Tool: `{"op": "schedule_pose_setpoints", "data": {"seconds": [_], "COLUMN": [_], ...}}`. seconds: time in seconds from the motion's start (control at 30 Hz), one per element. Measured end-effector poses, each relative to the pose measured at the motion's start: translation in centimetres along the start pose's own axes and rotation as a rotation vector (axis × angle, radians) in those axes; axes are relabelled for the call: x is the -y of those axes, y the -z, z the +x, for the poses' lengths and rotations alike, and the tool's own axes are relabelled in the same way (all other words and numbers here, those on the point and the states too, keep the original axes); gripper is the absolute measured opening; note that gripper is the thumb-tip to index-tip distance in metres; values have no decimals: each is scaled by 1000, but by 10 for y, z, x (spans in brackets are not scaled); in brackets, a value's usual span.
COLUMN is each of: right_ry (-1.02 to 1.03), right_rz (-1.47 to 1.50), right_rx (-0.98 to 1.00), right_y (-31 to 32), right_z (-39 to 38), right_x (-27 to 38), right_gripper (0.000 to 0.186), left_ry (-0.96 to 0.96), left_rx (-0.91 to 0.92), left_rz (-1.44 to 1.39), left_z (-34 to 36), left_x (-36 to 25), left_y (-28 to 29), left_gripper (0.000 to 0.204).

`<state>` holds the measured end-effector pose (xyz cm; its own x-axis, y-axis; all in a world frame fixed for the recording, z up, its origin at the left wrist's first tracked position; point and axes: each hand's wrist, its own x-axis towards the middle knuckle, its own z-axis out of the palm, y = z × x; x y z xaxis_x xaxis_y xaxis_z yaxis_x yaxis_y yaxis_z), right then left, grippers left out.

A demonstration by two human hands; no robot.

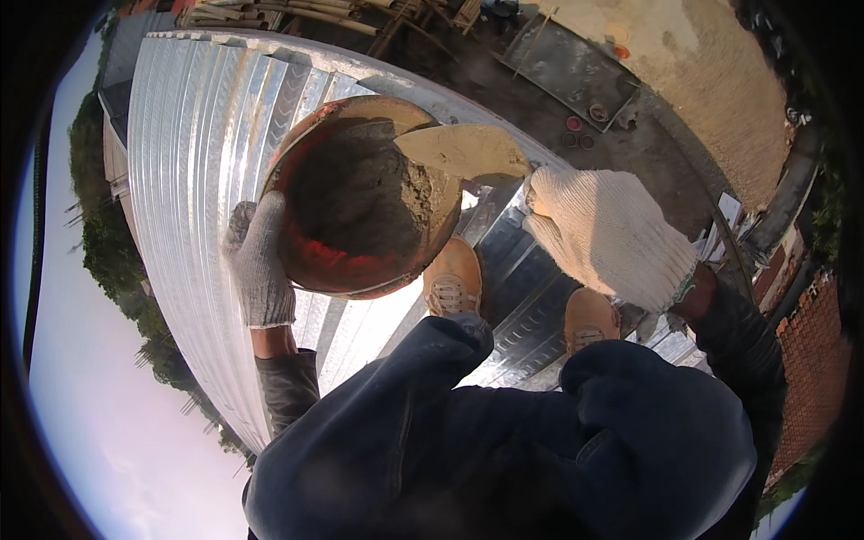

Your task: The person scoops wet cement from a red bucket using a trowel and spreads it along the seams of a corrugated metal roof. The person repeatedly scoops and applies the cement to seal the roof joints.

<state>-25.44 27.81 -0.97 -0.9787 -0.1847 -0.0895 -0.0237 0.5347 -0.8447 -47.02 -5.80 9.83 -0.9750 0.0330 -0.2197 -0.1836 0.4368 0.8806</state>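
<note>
A round red bucket (328, 261) with wet grey mortar (360, 180) inside tilts toward me above the metal sheets. My left hand (261, 256), in a pale knitted glove, grips the bucket's left rim, thumb toward the inside. In my right hand (603, 229), also gloved, the fingers are wrapped round the handle end of a pointing trowel (468, 153); the handle itself is hidden by the glove. The trowel's blade is coated with mortar and its tip reaches over the bucket's right side, above the mortar.
Ribbed shiny metal sheets (198, 144) lie under the bucket and my tan shoes (453, 274). A ledge (396, 76) runs along their far edge. Far below are a mixing tray (576, 63), several small buckets (573, 123), a sand pile (711, 81) and bamboo poles (333, 13). Stacked bricks (814, 360) stand right.
</note>
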Motion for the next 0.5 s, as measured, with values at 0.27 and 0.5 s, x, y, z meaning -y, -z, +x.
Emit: {"op": "schedule_pose_setpoints", "data": {"seconds": [0.27, 0.5], "right_ry": [-119, -320], "right_rz": [-35, 538], "right_rx": [189, 103], "right_y": [-23, -101], "right_z": [54, 54], "right_x": [31, 64], "right_gripper": [31, 29], "left_ry": [-25, -54], "left_rx": [80, 81], "left_rz": [31, 142], "left_z": [5, -1], "left_x": [3, -3], "left_y": [-12, -18], "left_gripper": [25, 26]}}
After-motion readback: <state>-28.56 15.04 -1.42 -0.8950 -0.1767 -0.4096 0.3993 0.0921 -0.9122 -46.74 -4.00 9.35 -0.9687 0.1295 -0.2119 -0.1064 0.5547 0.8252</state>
